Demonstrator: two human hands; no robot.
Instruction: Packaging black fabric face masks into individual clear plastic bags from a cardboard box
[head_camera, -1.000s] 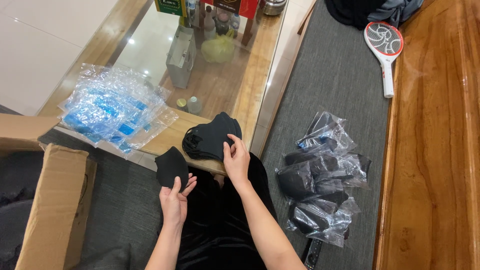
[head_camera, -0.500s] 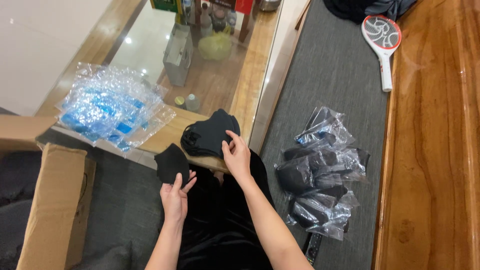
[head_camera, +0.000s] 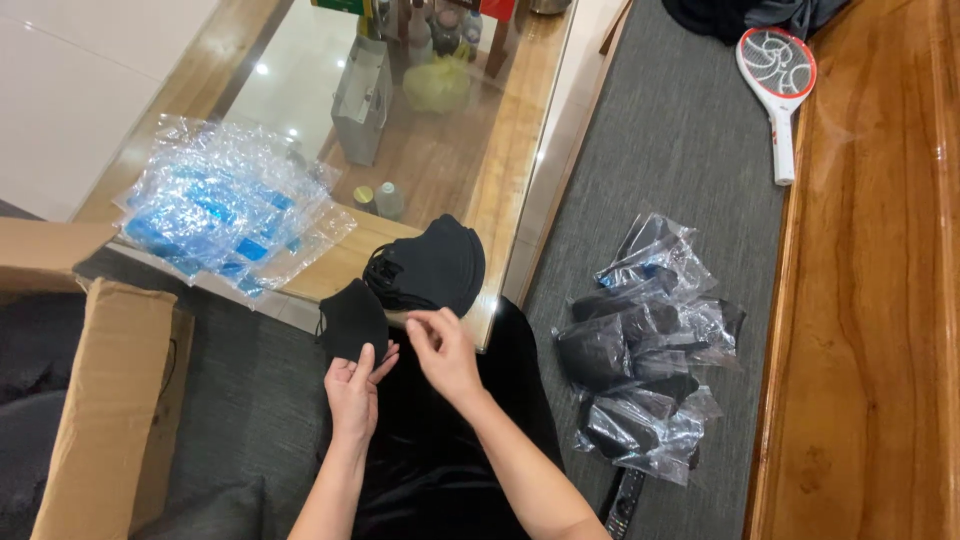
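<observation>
Black face masks handled at the glass table edge.
Glass table (head_camera: 300, 70) at 12 o'clock; cardboard box (head_camera: 105, 400) at 8; bagged masks (head_camera: 645, 350) at 3; empty plastic sleeves (head_camera: 220, 205) at 10; mask stack (head_camera: 430, 265) on the table corner. Single black mask (head_camera: 352, 318) is pinched by left hand (head_camera: 355, 390); right hand (head_camera: 445, 350) is half-closed, fingertips pinched together just beside it, grip contents unclear.

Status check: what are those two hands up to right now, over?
Left hand holds one black face mask. Right hand pinches at its edge, beside the stack of black masks on the glass table. Nothing in the way.
</observation>
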